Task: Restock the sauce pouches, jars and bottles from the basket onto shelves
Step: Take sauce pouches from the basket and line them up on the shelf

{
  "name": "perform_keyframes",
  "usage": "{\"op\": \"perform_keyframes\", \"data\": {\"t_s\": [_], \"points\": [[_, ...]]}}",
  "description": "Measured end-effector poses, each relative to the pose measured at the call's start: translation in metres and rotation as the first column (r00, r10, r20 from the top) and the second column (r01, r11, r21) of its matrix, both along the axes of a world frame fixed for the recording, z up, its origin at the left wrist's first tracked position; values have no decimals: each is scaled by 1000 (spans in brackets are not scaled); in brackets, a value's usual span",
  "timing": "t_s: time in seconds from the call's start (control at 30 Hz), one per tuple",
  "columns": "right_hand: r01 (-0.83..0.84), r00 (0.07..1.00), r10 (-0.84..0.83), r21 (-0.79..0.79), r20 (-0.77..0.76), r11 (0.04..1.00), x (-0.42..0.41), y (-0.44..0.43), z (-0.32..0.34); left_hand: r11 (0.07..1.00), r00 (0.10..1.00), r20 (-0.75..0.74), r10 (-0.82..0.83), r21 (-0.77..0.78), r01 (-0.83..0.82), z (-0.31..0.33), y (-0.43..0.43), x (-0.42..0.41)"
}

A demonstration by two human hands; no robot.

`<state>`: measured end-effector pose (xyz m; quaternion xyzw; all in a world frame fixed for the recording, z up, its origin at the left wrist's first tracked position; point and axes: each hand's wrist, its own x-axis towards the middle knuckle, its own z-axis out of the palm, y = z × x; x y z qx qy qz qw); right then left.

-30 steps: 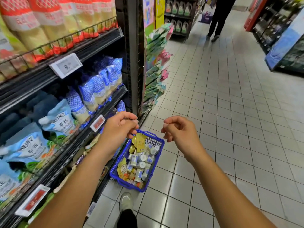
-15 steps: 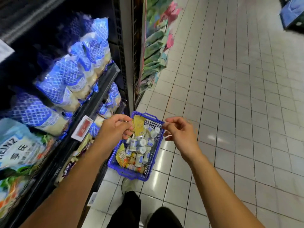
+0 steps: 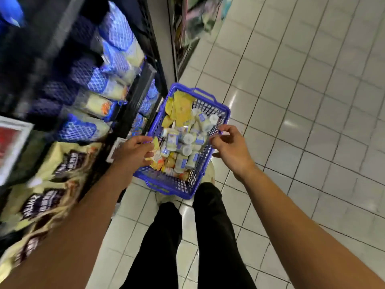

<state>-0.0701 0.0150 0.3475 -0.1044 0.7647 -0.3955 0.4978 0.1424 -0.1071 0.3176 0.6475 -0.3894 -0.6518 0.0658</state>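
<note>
Head view | basket (image 3: 166, 185) stood on floor (image 3: 291, 122) at shelf (image 3: 137, 97) foot, heaped with jars (image 3: 187, 138) and pouches (image 3: 181, 105) | left hand (image 3: 133, 152) fingers curled at pouch (image 3: 156, 157) by left rim, grip not discernible | right hand (image 3: 233, 151) fingers hung loosely curled over right rim, empty | risk: tugging pouch could topple jars.
</note>
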Motion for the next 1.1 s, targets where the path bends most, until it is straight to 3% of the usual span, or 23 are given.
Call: {"op": "perform_keyframes", "data": {"t_s": [0.27,0.47,0.57,0.7,0.83,0.9,1.0,1.1], "points": [[-194,981,193,133,21,972,-24,-42,-177,977,960,219,175,84,-197,-177,7,10],[-325,944,329,144,-10,935,-32,-86,-300,898,880,347,324,181,-402,-297,22,13],[-340,930,355,142,-95,930,-28,-111,-344,861,883,345,317,285,-421,-343,29,13],[-332,913,355,138,-202,933,-19,-138,-391,822,835,393,385,266,-504,-389,27,8],[-324,896,356,159,-265,933,-3,-157,-420,725,749,437,497,265,-636,-417,22,7],[-290,898,334,184,-287,939,4,-163,-427,759,720,511,469,184,-625,-426,26,8],[-254,907,304,199,-290,947,9,-166,-431,905,670,704,233,96,-415,-428,30,7],[-238,918,283,188,-276,953,7,-164,-430,959,663,730,167,36,-281,-426,38,11]]}}
